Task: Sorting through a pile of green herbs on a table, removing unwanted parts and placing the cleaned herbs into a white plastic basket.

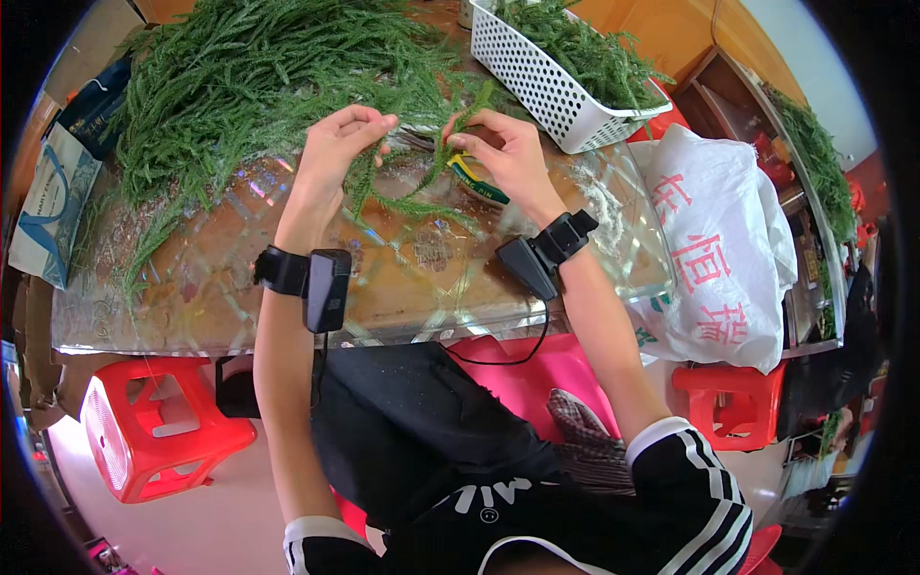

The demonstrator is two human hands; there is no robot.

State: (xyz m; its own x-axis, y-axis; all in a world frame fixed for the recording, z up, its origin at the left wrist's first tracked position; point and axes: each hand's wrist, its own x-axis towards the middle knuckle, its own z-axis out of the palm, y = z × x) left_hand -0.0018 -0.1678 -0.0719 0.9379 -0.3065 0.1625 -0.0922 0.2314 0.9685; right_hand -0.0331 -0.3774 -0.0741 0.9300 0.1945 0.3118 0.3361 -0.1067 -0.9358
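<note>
Over a table (402,297), the right hand (517,158) is pinching a sprig (442,155) near a pile (249,77); the left hand (328,149) is pressing thumb to forefinger, any hold unclear. Hard pulling would be risking a snap; dangling strands (410,205), a tangle.

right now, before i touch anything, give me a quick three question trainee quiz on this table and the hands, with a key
1. Multiple choice: what does the right hand pinch? A) scissors B) a green sprig C) a spoon
2. True or false: the white perforated basket holds greenery.
3. Short answer: what colour is the large lettering on the white sack?

Key: 1. B; 2. True; 3. Red.
</note>
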